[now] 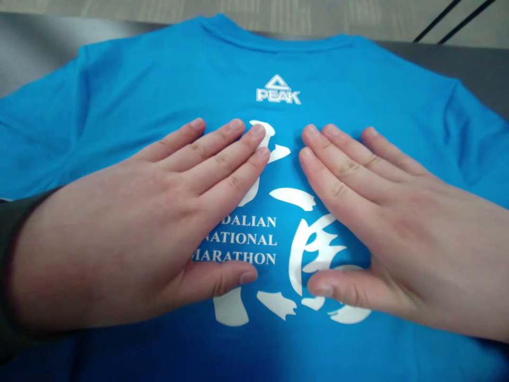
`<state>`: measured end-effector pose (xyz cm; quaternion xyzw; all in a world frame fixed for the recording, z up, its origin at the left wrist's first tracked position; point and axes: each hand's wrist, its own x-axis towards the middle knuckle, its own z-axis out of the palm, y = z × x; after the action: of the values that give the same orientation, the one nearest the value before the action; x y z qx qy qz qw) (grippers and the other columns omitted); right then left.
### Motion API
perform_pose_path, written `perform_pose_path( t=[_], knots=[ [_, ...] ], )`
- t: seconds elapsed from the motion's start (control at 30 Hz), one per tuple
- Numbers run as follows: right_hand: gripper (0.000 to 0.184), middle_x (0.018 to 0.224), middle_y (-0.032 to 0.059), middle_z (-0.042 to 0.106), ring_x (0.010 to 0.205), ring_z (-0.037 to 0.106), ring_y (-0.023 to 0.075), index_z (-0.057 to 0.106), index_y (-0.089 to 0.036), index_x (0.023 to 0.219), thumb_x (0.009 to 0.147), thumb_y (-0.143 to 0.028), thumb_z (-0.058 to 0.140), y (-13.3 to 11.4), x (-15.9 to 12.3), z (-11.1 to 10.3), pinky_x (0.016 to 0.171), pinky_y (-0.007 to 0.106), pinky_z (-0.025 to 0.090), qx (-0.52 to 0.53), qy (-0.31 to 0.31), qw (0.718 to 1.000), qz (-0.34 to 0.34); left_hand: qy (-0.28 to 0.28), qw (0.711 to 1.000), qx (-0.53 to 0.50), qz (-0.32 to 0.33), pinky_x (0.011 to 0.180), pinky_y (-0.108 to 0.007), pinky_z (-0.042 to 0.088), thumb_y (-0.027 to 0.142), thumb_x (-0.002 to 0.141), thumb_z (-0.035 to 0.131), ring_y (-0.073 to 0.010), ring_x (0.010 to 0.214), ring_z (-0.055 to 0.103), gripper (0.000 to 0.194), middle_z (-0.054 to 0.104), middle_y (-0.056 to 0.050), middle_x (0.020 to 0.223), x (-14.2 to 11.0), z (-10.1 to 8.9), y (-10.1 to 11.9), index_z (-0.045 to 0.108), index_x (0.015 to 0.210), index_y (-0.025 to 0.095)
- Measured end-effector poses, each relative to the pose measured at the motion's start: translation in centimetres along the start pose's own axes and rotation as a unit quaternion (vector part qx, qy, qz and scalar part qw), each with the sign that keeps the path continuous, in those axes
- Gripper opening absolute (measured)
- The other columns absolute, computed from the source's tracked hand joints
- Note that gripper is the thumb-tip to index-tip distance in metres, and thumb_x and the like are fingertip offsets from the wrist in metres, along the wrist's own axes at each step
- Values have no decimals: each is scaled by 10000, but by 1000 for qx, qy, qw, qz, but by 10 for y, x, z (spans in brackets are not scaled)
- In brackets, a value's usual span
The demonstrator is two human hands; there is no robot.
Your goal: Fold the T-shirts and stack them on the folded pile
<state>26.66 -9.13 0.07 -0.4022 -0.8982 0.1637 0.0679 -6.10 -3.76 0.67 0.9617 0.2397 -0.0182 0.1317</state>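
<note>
Across a dark tabletop (pixel 481 71) lies a blue T-shirt (pixel 358 90), printed side up, collar at the far edge; left hand (pixel 131 223) and right hand (pixel 382 223) rest flat on it, palms down, apart, fingertips either side of the white print (pixel 294 199); neither pinches cloth; dark sleeve (pixel 16 254) at left wrist; fabric judged thin, light, soft, somewhat slippery, apt to shift under pressure; best taken at shoulders or hem.

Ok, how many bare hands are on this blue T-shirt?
2: the bare left hand and bare right hand, flat on the bright blue T-shirt, either side of its white print.
</note>
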Motion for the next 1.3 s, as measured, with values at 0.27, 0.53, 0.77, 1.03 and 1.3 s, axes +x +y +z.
perform_pose_path(
  t=[0.27,0.53,0.77,1.03,1.3],
  knots=[
    [1267,1888,177,161,1728,219,451,183,-116,1838,950,-986,434,3,-3,1,1412,669,176,-75,-12,997,-33,-23,999,-17,-30,1440,-667,88,891,988,455,-515,1721,175,1063,116,15,1917,3,-4,3,244,1827,273],
    [1320,1887,189,149,1717,226,496,157,-115,1843,921,-1010,461,5,-1,0,1387,729,198,-73,-22,996,-36,-13,1000,-22,-14,1445,-619,50,902,956,495,-501,1723,171,1122,62,14,1915,3,-3,1,223,1835,260],
    [1319,1887,193,165,1710,241,511,181,-117,1840,914,-1003,494,5,-1,-1,1389,736,186,-62,-18,997,-36,-34,997,-53,-50,1426,-680,35,926,883,530,-546,1707,126,1147,81,65,1913,6,-3,0,264,1823,325],
    [1300,1894,174,133,1718,232,494,154,-135,1846,926,-1004,453,6,-2,1,1386,733,201,-73,-21,996,-39,-12,1000,25,12,1452,-575,95,822,1038,473,-481,1729,204,1083,110,-104,1909,3,-6,3,241,1809,98],
    [1268,1888,185,163,1706,247,519,189,-123,1839,946,-977,472,6,0,1,1378,756,200,-55,-18,997,-42,-25,999,36,5,1436,-588,111,808,1091,308,-453,1738,192,998,86,-56,1910,4,-8,4,194,1826,143]
  ],
)
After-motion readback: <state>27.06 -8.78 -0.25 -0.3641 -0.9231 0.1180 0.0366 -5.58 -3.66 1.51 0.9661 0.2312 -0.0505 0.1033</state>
